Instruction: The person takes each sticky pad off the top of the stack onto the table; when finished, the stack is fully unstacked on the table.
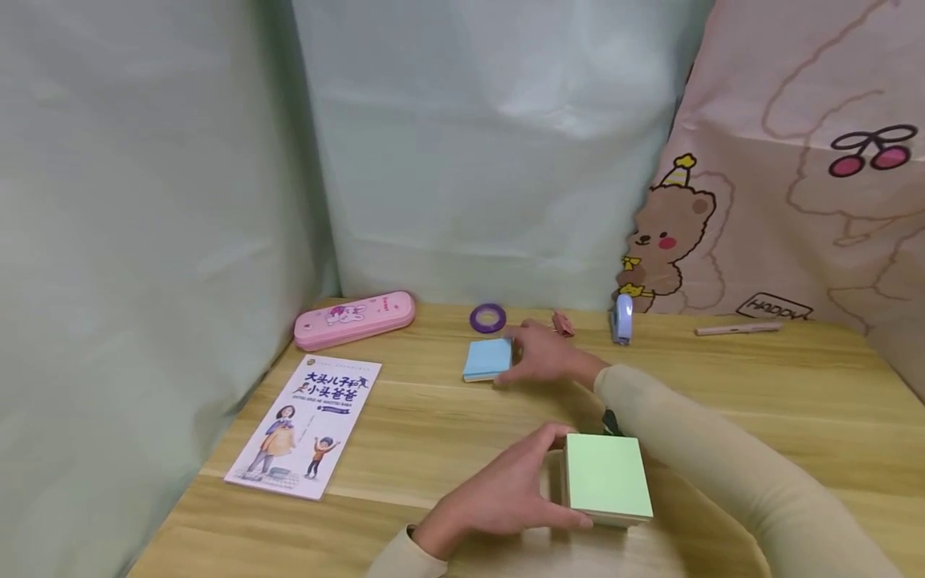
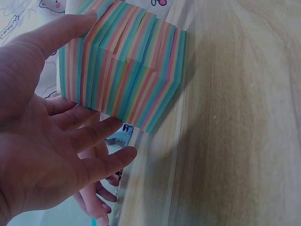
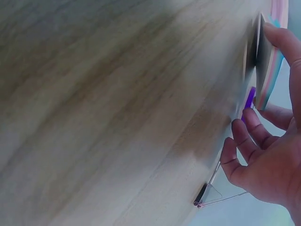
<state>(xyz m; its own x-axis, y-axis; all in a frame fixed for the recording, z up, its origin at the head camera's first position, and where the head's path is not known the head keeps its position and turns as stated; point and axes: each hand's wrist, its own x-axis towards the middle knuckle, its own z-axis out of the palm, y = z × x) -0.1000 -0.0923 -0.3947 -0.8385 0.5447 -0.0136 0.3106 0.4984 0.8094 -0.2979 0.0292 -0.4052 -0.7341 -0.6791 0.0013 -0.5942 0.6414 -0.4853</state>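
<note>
My left hand [image 1: 506, 490] grips a thick stack of sticky notes [image 1: 607, 475] near the front of the table, thumb on one side and fingers on the other. The stack has a pale green top, and in the left wrist view its sides show uneven coloured stripes. Farther back, my right hand [image 1: 542, 353] pinches a thin blue sticky note pad [image 1: 487, 359] by its right side, between thumb and index finger. Seen from the right wrist, this pad [image 3: 267, 70] is tilted, with a gap between part of it and the wooden table [image 3: 117, 108].
A pink pencil case [image 1: 354, 319] and an illustrated booklet [image 1: 303, 425] lie on the left. Along the back are a purple tape roll [image 1: 474, 319], a pink binder clip [image 1: 563, 323], a light blue stapler [image 1: 622, 319] and a pink pen [image 1: 739, 329]. Sheets [image 1: 491, 160] hang behind the table.
</note>
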